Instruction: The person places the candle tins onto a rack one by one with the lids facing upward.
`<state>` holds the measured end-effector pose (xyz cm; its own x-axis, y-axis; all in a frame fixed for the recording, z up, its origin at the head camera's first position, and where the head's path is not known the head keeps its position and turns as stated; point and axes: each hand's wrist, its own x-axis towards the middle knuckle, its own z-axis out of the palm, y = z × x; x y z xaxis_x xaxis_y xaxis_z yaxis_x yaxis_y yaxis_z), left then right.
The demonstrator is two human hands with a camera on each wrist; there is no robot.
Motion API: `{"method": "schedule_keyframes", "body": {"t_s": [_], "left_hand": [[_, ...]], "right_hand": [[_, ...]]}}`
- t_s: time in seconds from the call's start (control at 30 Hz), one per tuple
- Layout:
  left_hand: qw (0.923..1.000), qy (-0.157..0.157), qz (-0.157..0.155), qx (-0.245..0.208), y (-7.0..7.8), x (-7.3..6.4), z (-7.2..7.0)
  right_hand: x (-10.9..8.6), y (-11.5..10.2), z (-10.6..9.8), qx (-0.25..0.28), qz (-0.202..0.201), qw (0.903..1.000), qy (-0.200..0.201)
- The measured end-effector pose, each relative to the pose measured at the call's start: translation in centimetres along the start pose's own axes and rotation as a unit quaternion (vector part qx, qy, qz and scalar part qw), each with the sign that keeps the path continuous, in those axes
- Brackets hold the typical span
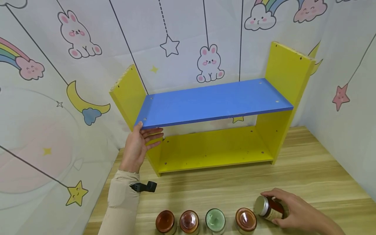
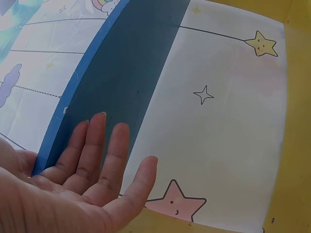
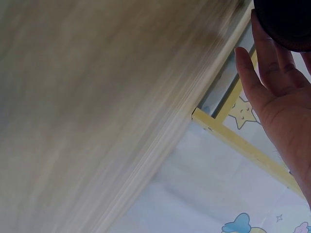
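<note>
1. The shelf (image 1: 214, 148), yellow with a blue board (image 1: 211, 101) across its middle, stands upright on the wood-grain surface (image 1: 202, 186), and I take every place from it.
2. The person's left hand (image 1: 144, 140) is at the shelf's left front corner. Its thumb rests on top of the blue board, while the other fingers reach loosely out beneath, spread and nearly straight, with the board's edge between.
3. The right hand (image 1: 296, 209) is well in front of the shelf, towards its right end. Fingers and thumb bend round a dark jar (image 1: 275, 210), gripping its sides.
4. That jar is tilted, its silver lid (image 1: 261, 205) turned leftward. It lies in the right hand, well apart from the left; whether it touches the surface I can't tell.
5. Four more jars stand in a row before the shelf, left of the dark one: a brown-red jar (image 1: 165, 222), a reddish jar (image 1: 189, 222), a green jar (image 1: 215, 220) and an orange-brown jar (image 1: 246, 219), the last just beside the held one.
</note>
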<state>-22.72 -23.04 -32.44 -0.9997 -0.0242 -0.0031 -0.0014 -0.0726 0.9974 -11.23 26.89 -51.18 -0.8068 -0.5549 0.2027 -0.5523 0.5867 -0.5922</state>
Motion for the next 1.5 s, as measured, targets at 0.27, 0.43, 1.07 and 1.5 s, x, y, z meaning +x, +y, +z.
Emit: {"method": "schedule_keyframes", "body": {"t_s": [0.27,0.43,1.07,1.5], "left_hand": [[1.0,0.001,-0.001,-0.002,0.0,0.0,0.0],[1.0,0.0,0.001,-0.001,0.0,-0.1,0.0],[1.0,0.0,-0.002,-0.001,0.1,0.0,0.0],[1.0,0.0,-0.001,-0.005,0.0,0.0,0.0]], "right_hand": [[0.1,0.0,0.1,-0.027,-0.019,0.9993,0.017],[0.0,0.1,0.2,-0.001,-0.02,0.9996,0.02],[0.8,1.0,0.0,0.056,-0.026,0.9981,0.002],[0.8,0.8,0.0,0.056,-0.018,0.9982,0.009]]}}
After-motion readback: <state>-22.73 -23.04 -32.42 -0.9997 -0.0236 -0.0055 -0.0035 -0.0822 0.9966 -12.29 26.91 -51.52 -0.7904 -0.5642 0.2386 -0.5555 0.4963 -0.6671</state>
